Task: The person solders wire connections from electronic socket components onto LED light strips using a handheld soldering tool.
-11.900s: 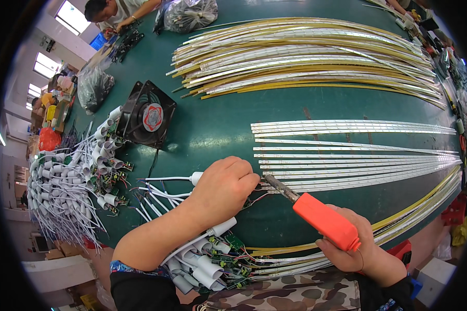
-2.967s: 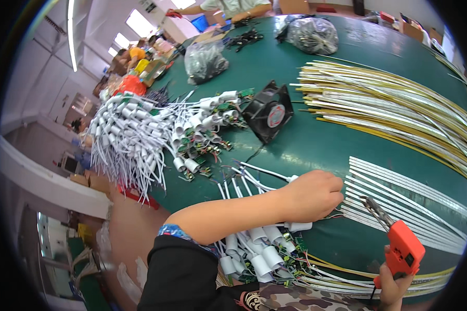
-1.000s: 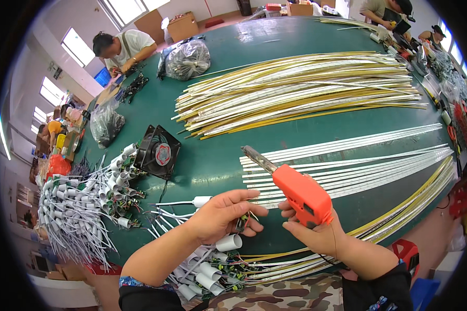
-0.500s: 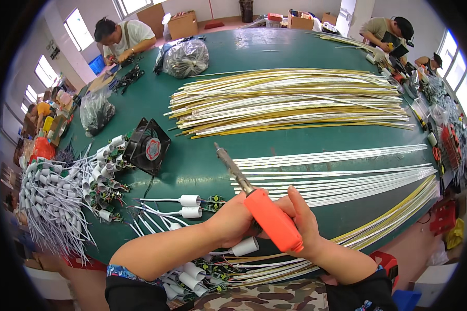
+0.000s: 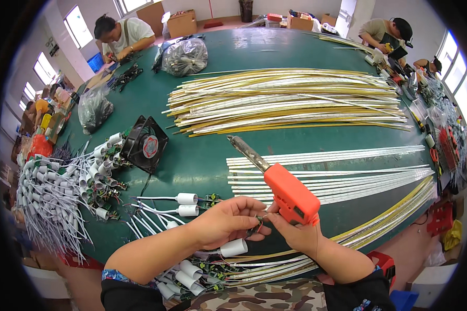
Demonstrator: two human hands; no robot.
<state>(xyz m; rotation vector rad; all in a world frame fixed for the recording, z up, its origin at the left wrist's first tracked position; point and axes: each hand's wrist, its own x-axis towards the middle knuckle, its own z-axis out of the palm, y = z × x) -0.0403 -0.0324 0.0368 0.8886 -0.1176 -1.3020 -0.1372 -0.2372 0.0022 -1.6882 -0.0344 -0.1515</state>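
My right hand (image 5: 294,233) grips an orange soldering gun (image 5: 288,191) with its metal tip (image 5: 243,146) pointing up and to the left, over the green table (image 5: 202,160). My left hand (image 5: 227,220) meets the right one and pinches a small dark component (image 5: 257,225) between the fingers of both hands. A white lamp socket with wire (image 5: 232,248) lies just under my left hand. Two more white sockets (image 5: 187,204) rest on the table to the left of it.
White strips (image 5: 337,171) lie flat to the right, and a large bundle of yellow and white strips (image 5: 290,101) lies beyond. A black fan (image 5: 145,144), a heap of wired white sockets (image 5: 57,181) and plastic bags (image 5: 184,56) sit left. Other people work at the far edge.
The view has steadied. The soldering gun has swung from low in front of me to upright, tip up left, and both hands have come together on the small component.
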